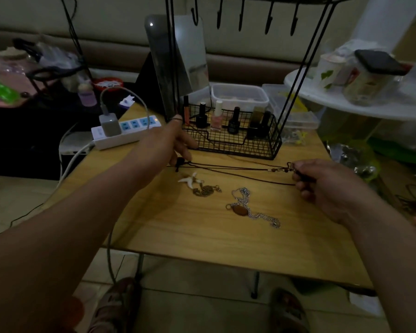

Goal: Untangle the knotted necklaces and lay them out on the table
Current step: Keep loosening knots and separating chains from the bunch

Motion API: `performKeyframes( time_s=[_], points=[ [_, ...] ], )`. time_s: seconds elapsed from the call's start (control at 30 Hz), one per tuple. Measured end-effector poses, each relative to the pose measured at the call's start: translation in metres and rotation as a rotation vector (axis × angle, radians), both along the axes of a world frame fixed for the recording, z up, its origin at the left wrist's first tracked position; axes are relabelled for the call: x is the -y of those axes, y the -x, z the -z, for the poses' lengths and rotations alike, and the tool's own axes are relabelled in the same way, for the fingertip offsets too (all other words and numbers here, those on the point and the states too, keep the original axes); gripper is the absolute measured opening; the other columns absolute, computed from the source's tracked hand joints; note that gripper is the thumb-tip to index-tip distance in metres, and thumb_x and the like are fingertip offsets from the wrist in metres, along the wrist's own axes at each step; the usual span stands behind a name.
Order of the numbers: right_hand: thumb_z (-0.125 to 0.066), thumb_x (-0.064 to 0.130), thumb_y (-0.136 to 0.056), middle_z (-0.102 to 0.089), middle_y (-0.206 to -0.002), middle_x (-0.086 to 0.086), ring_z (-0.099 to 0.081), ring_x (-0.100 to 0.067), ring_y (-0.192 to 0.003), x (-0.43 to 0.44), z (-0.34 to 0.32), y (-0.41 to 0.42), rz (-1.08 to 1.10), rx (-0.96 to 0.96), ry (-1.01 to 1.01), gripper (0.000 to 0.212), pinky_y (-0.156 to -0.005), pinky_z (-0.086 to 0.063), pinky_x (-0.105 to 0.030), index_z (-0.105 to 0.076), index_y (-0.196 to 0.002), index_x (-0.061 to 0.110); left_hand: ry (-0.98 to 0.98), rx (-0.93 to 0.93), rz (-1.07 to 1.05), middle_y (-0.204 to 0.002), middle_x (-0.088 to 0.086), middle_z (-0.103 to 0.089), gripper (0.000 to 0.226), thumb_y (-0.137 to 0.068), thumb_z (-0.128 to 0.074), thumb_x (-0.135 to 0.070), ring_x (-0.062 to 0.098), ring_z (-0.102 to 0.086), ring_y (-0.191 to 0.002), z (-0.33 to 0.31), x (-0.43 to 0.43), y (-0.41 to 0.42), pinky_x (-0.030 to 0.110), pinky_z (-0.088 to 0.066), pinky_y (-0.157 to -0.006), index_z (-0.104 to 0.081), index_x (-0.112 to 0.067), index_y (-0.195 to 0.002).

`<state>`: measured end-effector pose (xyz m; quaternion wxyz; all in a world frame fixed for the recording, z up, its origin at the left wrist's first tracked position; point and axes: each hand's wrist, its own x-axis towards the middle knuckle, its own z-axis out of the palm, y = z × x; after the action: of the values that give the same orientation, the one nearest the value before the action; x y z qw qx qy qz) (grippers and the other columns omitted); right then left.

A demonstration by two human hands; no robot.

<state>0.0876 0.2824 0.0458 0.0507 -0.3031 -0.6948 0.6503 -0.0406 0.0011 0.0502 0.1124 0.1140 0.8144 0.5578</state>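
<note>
- Cord necklace (238,168): thin dark cord, v. light and limp, no stiffness. It'll sag or curl if I let tension go. Small beads + metal clasp at the 3 o'clock end, dark knot or pendant at the 9 o'clock end.
- Best hold, I reckon: the two ends, by clasp and by knot, not mid-strand, since the bare cord looks slippery and would kink.
- It's stretched approx. 9-to-3 across the worktop (202,236), strands running close together just above or on the wood; can't tell which.
- Right hand (327,188): fingers (300,182) curled in, pinching the cord just behind the clasp. The clasp sticks out at 10 o'clock of my knuckles.
- Left hand (163,143): fingers (186,153) reach down, tips at the dark knot, which sits at 5 o'clock of the palm. Pinching or only pressing it down? Can't tell.
- Bronze chain (202,188) w/ white star-shaped pendant: bunched heap at 6 o'clock of the cord's left end, untouched. Fine links, probably snaggy.
- Silver chain (252,210) w/ oval brown pendant: at 6 o'clock of the cord's middle, loosely looped, heavier links, apart from both hands.
- Wire basket (231,147) at 12 o'clock of the cord, near it, so a snag risk.
</note>
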Motion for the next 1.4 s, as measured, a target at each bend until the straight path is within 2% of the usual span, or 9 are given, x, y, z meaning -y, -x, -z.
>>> performKeyframes(
  time_s=[0.27, 0.5, 0.67, 0.8, 0.9, 1.0, 1.17, 1.3, 1.4],
  points=[
    [-0.055, 0.014, -0.105, -0.062, -0.083, -0.007, -0.054, -0.015, -0.066, 0.001, 0.003, -0.004, -0.054, 0.020, -0.075, 0.014, -0.057, -0.044, -0.029, -0.068, -0.106, 0.008, 0.296, -0.148, 0.133, -0.086, -0.003, -0.076, 0.055, -0.111, -0.031, -0.051, 0.009, -0.066, -0.074, 0.013, -0.002, -0.016, 0.031, -0.046, -0.069, -0.077, -0.026, -0.094],
    [-0.057, 0.018, -0.104, -0.064, -0.080, -0.005, -0.055, -0.014, -0.063, 0.003, 0.004, -0.029, -0.133, 0.161, -0.116, 0.015, -0.056, -0.044, -0.028, -0.070, -0.105, 0.011, 0.374, -0.043, 0.298, -0.080, 0.001, -0.077, 0.056, -0.111, -0.033, -0.049, 0.018, -0.070, -0.077, 0.003, 0.017, -0.046, 0.034, -0.053, -0.075, -0.079, -0.022, -0.094],
    [-0.057, 0.017, -0.104, -0.068, -0.084, -0.007, -0.059, -0.015, -0.067, 0.004, 0.007, -0.030, -0.053, 0.123, -0.150, 0.014, -0.058, -0.048, -0.028, -0.070, -0.104, 0.010, 0.100, 0.009, -0.021, -0.070, 0.010, -0.068, 0.041, -0.109, -0.043, -0.034, 0.021, -0.059, -0.064, -0.002, 0.021, -0.039, 0.034, -0.046, -0.064, -0.073, -0.010, -0.092],
    [-0.059, 0.014, -0.104, -0.071, -0.085, -0.009, -0.063, -0.016, -0.067, 0.003, 0.009, -0.021, 0.049, 0.067, -0.172, 0.012, -0.060, -0.052, -0.029, -0.069, -0.100, 0.008, -0.177, 0.198, -0.265, -0.064, 0.001, -0.049, 0.017, -0.104, -0.052, -0.019, 0.016, -0.043, -0.059, -0.002, 0.018, -0.021, 0.030, -0.036, -0.056, -0.064, -0.012, -0.092],
    [-0.062, 0.014, -0.102, -0.074, -0.086, -0.011, -0.066, -0.018, -0.067, 0.000, 0.013, -0.015, 0.057, 0.089, -0.266, 0.010, -0.058, -0.054, -0.031, -0.070, -0.098, 0.010, -0.122, 0.179, -0.276, -0.072, 0.004, -0.050, 0.011, -0.104, -0.055, -0.016, 0.017, -0.047, -0.061, 0.003, 0.018, -0.012, 0.030, -0.039, -0.056, -0.064, -0.013, -0.099],
    [-0.067, 0.017, -0.099, -0.075, -0.084, -0.012, -0.068, -0.020, -0.067, 0.000, 0.013, -0.014, 0.024, 0.112, -0.388, 0.009, -0.058, -0.055, -0.033, -0.071, -0.095, 0.010, 0.078, 0.038, -0.241, -0.082, 0.007, -0.061, 0.012, -0.105, -0.056, -0.021, 0.021, -0.057, -0.071, 0.006, 0.019, -0.010, 0.037, -0.049, -0.069, -0.063, -0.017, -0.097],
    [-0.066, 0.017, -0.100, -0.074, -0.076, -0.011, -0.063, -0.016, -0.055, -0.001, 0.011, -0.013, -0.048, 0.173, -0.409, 0.009, -0.049, -0.048, -0.027, -0.073, -0.097, 0.012, 0.240, -0.066, -0.222, -0.094, 0.007, -0.065, 0.007, -0.104, -0.059, -0.027, 0.025, -0.062, -0.083, 0.009, 0.018, -0.012, 0.045, -0.056, -0.077, -0.063, -0.022, -0.100],
    [-0.064, 0.023, -0.101, -0.071, -0.069, -0.003, -0.060, -0.013, -0.054, -0.006, 0.008, -0.013, -0.094, 0.205, -0.343, 0.011, -0.048, -0.045, -0.027, -0.074, -0.098, 0.018, 0.254, -0.078, -0.220, -0.096, 0.007, -0.066, 0.007, -0.103, -0.060, -0.028, 0.028, -0.064, -0.088, 0.009, 0.016, -0.013, 0.050, -0.057, -0.085, -0.064, -0.024, -0.099],
    [-0.064, 0.027, -0.102, -0.070, -0.071, -0.001, -0.059, -0.010, -0.055, -0.009, 0.006, -0.014, -0.085, 0.198, -0.139, 0.017, -0.050, -0.046, -0.024, -0.075, -0.104, 0.014, 0.261, -0.075, -0.217, -0.095, 0.009, -0.066, 0.008, -0.104, -0.059, -0.029, 0.027, -0.063, -0.084, 0.008, 0.017, -0.013, 0.052, -0.057, -0.085, -0.064, -0.023, -0.101]
  ],
)
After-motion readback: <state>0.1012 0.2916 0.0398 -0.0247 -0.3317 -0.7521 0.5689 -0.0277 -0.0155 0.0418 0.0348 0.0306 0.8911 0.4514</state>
